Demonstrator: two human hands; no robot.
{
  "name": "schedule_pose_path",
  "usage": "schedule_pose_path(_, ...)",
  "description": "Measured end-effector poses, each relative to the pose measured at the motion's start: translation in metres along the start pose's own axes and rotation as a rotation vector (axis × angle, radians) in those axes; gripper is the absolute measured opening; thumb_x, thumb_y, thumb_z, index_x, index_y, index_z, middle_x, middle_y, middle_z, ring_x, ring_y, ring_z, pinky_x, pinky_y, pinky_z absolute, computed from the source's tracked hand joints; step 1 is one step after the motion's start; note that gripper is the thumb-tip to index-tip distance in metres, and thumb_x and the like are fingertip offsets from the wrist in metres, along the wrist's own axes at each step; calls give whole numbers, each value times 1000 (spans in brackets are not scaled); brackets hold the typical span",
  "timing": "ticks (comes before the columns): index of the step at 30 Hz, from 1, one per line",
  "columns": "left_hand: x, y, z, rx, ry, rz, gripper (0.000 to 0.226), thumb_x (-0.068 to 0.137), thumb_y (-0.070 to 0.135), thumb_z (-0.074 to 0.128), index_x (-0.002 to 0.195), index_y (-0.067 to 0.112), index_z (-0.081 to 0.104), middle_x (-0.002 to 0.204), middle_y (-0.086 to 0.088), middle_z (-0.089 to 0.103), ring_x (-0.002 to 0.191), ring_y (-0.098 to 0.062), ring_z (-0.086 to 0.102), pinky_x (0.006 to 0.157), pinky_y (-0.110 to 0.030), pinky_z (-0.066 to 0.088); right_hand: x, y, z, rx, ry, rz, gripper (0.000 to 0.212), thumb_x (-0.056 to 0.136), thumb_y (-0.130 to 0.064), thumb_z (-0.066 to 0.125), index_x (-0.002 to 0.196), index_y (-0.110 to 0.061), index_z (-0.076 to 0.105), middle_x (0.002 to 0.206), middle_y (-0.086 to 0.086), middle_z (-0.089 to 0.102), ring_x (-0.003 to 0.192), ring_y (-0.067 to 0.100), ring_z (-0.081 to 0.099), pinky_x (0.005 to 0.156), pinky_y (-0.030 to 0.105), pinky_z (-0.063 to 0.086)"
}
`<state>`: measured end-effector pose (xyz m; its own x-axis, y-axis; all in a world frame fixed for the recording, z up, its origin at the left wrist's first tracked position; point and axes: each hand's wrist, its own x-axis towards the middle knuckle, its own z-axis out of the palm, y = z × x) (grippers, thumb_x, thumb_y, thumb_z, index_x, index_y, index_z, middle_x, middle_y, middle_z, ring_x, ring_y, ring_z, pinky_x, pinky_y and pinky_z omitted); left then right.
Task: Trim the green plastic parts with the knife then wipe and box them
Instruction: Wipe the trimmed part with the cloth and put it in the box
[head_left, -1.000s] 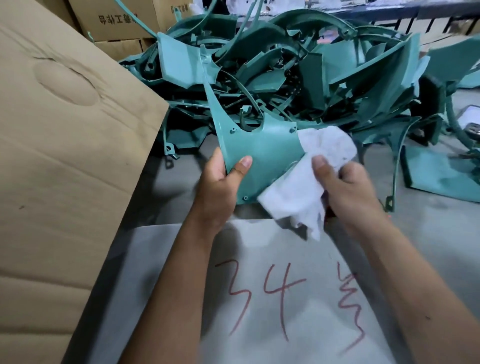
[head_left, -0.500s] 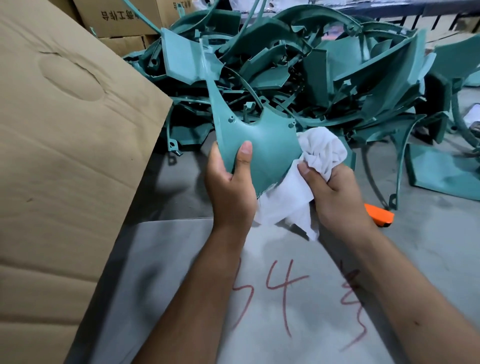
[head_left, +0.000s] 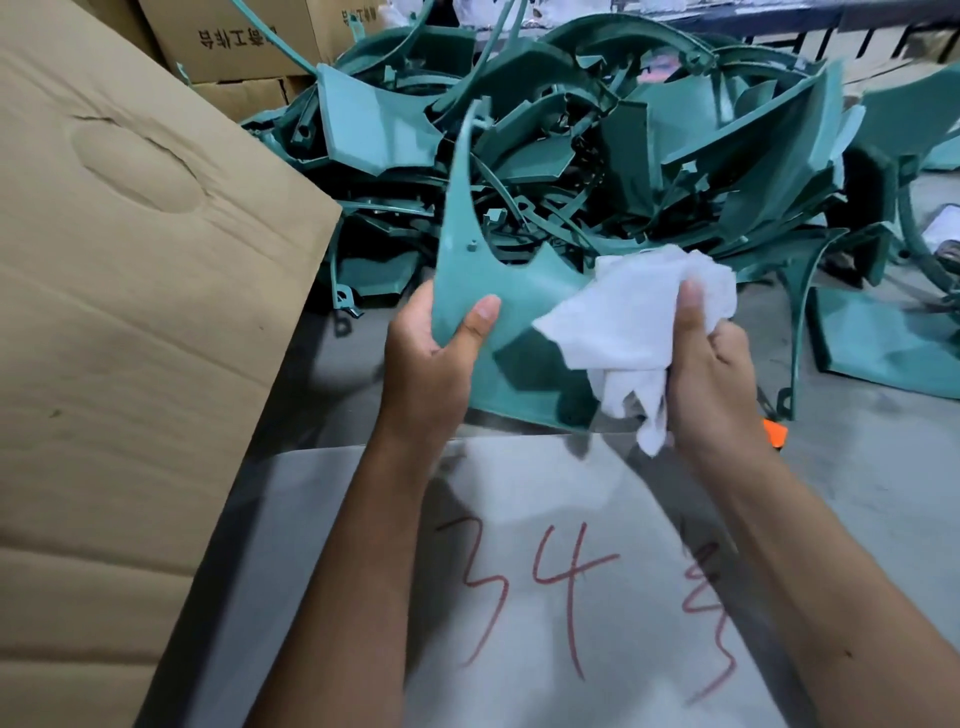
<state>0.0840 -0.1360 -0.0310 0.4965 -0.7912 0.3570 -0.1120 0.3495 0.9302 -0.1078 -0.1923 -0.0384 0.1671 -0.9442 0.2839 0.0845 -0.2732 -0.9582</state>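
Leaning in along the left side of the view is a big cardboard sheet (head_left: 130, 322), its slanted edge overlapping the left edge of the grey floor (head_left: 857, 483). Sprawling across the far part of the floor is a pile of green parts (head_left: 649, 156), tangled curved strips and flat panels lying over one another, with more cardboard boxes (head_left: 234, 47) standing behind its left end. Lying at the near edge, beneath both forearms, is a pale sheet (head_left: 519, 649) carrying red handwriting. Resting flat near the right edge of the floor, apart from the pile, is a green panel (head_left: 883, 353). Being held up above the far edge of the pale sheet, in front of the pile, is the green part (head_left: 524, 322), a broad shield-shaped piece with a long narrow horn rising from its upper left. The left hand (head_left: 431, 364) is gripping the part's left edge, thumb pressing on the front face and the other fingers hidden behind it. The right hand (head_left: 717, 374) is clutching a crumpled white cloth (head_left: 634, 322), thumb pinning it from the front, and the cloth is lying against the right side of the part's face. The two hands are sitting apart with the part between them. Peeking out just beside the right wrist is a small orange thing (head_left: 775, 432), mostly hidden, so I cannot tell what it is.
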Motion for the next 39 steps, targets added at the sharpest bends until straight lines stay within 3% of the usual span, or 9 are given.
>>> schedule_pose_path(4, -4, 1, 4, 34, -123, 13, 15, 98, 10, 67, 112, 15, 67, 105, -3, 78, 94, -18, 74, 80, -35, 60, 3, 2, -4, 3, -281, 43, 28, 94, -62, 59, 78, -48, 78, 73, -9, 77, 65, 3, 72, 55, 18, 54)
schedule_pose_path(8, -4, 1, 2, 96, -94, 44, 18, 95, 16, 72, 111, 10, 69, 102, -5, 77, 94, -27, 74, 82, -49, 61, 5, 3, -9, 139, -329, -80, 16, 92, -14, 73, 99, -25, 81, 103, 4, 80, 97, 18, 77, 78, 29, 61)
schedule_pose_path(12, -6, 1, 7, 185, 81, 117, 25, 85, 24, 83, 95, 7, 66, 85, -3, 76, 78, -27, 73, 66, -47, 61, 4, 1, -10, 92, -277, -103, 13, 87, -6, 80, 96, -16, 80, 100, 8, 80, 95, 23, 77, 76, 34, 63)
schedule_pose_path(19, -10, -1, 41, -697, 265, -437, 49, 86, 27, 74, 124, 0, 61, 115, -20, 74, 105, -35, 73, 94, -53, 58, 2, -2, 4, 257, 6, -62, 9, 93, -23, 74, 92, -26, 83, 101, 0, 81, 98, 17, 77, 76, 25, 60)
schedule_pose_path(22, -8, -7, 43, -559, 233, -363, 13, 103, 19, 59, 102, 7, 65, 99, -13, 76, 89, -27, 73, 85, -43, 61, 3, -4, 3, 214, 0, 27, 19, 98, -36, 66, 89, -36, 83, 97, -3, 81, 91, 12, 78, 69, 21, 58)
schedule_pose_path(28, -1, -9, 21, -385, 394, -158, 16, 108, 28, 51, 100, 17, 59, 90, 0, 78, 85, -20, 74, 75, -41, 62, 6, 7, 8, 318, 14, 112, 13, 95, -32, 67, 101, -37, 77, 107, -5, 80, 100, 14, 77, 74, 28, 61)
schedule_pose_path(33, 6, -9, 2, -328, 331, -190, 20, 104, 37, 56, 98, 19, 63, 94, -5, 78, 85, -25, 75, 74, -47, 62, 15, 19, -9, -187, 150, -212, 30, 102, -9, 60, 124, -30, 59, 109, -23, 68, 102, 4, 66, 82, 30, 55)
schedule_pose_path(36, 2, -13, 16, -155, 290, -156, 23, 104, 32, 58, 87, 17, 59, 79, -1, 72, 74, -19, 68, 67, -37, 57, 7, 15, 6, 115, -74, -110, 54, 96, 10, 52, 126, -33, 66, 116, -9, 71, 96, 14, 64, 75, 33, 55)
schedule_pose_path(39, -1, -11, 21, -105, 366, -141, 22, 104, 30, 60, 87, 16, 58, 81, -2, 71, 75, -19, 67, 71, -42, 59, 2, 5, 11, 536, -239, 106, 47, 87, -8, 46, 123, -23, 72, 131, 8, 71, 106, 25, 64, 82, 36, 53)
